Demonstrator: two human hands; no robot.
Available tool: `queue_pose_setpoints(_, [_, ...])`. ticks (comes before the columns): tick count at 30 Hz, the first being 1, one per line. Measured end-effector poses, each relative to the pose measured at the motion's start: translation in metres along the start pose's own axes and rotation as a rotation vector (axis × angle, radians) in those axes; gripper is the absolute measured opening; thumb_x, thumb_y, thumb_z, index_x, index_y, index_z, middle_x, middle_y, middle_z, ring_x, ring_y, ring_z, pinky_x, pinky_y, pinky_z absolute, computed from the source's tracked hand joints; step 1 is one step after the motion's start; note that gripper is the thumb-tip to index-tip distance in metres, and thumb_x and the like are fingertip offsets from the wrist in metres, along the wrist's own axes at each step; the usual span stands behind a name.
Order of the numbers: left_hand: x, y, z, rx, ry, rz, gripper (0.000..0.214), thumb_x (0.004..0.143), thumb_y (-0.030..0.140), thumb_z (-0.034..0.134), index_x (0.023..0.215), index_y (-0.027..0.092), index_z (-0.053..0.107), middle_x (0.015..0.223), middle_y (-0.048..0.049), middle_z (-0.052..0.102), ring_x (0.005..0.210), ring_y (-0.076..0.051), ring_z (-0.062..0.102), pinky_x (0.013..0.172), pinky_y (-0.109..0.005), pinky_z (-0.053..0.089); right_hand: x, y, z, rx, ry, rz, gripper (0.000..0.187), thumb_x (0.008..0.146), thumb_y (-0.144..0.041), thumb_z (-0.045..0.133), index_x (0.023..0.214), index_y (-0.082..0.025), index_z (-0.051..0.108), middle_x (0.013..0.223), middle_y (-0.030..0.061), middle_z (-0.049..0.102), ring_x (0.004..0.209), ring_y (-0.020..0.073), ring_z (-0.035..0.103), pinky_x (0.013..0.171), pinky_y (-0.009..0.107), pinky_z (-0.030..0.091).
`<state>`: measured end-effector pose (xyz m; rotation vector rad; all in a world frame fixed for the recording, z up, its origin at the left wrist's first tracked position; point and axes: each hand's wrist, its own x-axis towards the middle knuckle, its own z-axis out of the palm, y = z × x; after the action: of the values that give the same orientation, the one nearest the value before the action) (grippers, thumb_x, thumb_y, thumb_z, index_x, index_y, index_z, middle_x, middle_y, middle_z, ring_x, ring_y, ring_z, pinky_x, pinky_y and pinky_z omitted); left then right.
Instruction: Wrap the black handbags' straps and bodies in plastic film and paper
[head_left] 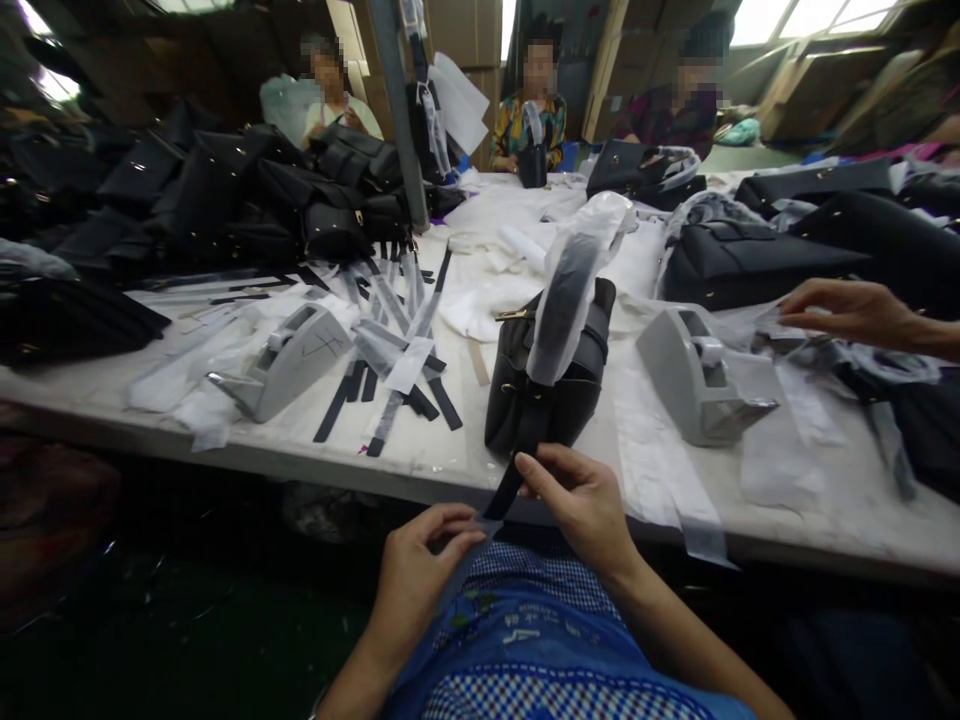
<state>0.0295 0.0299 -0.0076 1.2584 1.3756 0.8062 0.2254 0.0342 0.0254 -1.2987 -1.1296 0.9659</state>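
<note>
Nearby, tape dispensers (292,365) flank the black bag (576,400); right hand (583,502) pinches its strap (505,490), left hand (421,565) clear film (489,530).

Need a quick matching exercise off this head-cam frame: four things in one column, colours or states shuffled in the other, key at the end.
Things
1. Bag in front of the wearer
2. That bag's handle
3. Tape dispenser to the left of the bag
4. Apron

Colours or states
A. Grey, dark lines drawn on its side
B. Blue, with checked areas
C. Black, standing near the front edge of the table
D. Sheathed in translucent wrap

Pairs: 1-C, 2-D, 3-A, 4-B
</note>
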Motion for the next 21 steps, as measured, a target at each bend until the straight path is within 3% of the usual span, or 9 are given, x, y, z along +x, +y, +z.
queue_pose_setpoints(7, [0.004, 0.010, 0.008, -0.154, -0.030, -0.022, 0.026, 0.070, 0.030, 0.080, 0.092, 0.016, 0.077, 0.089, -0.0090, 0.079, 0.086, -0.026, 0.075, 0.081, -0.031, 0.059, 0.003, 0.005, 0.002, 0.012, -0.037, 0.024, 0.027, 0.085, -0.042, 0.071, 0.082, -0.015, 0.073, 0.063, 0.0015, 0.068, 0.058, 0.0142, 0.065, 0.056, 0.023, 0.052])
queue_pose_setpoints(12, [0.016, 0.020, 0.022, -0.292, -0.051, -0.004, 0.031, 0.071, 0.035, 0.081, 0.093, 0.014, 0.076, 0.093, -0.0112, 0.079, 0.088, -0.026, 0.075, 0.082, -0.031, 0.059, 0.006, 0.008, -0.009, -0.161, -0.033, -0.061, 0.026, 0.089, -0.040, 0.066, 0.087, -0.016, 0.075, 0.070, 0.0035, 0.071, 0.063, 0.0157, 0.066, 0.060, 0.024, 0.053])
queue_pose_setpoints(16, [0.033, 0.037, 0.038, -0.402, -0.024, 0.062, 0.033, 0.074, 0.038, 0.081, 0.098, 0.015, 0.075, 0.096, -0.0097, 0.079, 0.087, -0.024, 0.075, 0.079, -0.030, 0.060, 0.007, 0.003, -0.024, -0.292, 0.020, -0.168, 0.027, 0.096, -0.037, 0.057, 0.103, -0.019, 0.076, 0.085, 0.0052, 0.075, 0.069, 0.0161, 0.069, 0.069, 0.027, 0.055])
queue_pose_setpoints(21, [0.059, 0.060, 0.053, -0.474, 0.036, 0.200, 0.030, 0.076, 0.036, 0.080, 0.098, 0.016, 0.076, 0.097, -0.0069, 0.079, 0.093, -0.021, 0.073, 0.086, -0.028, 0.057, 0.018, -0.009, -0.025, -0.312, -0.011, -0.172, 0.026, 0.095, -0.036, 0.058, 0.100, -0.020, 0.077, 0.095, 0.0059, 0.077, 0.080, 0.0188, 0.071, 0.074, 0.027, 0.055])
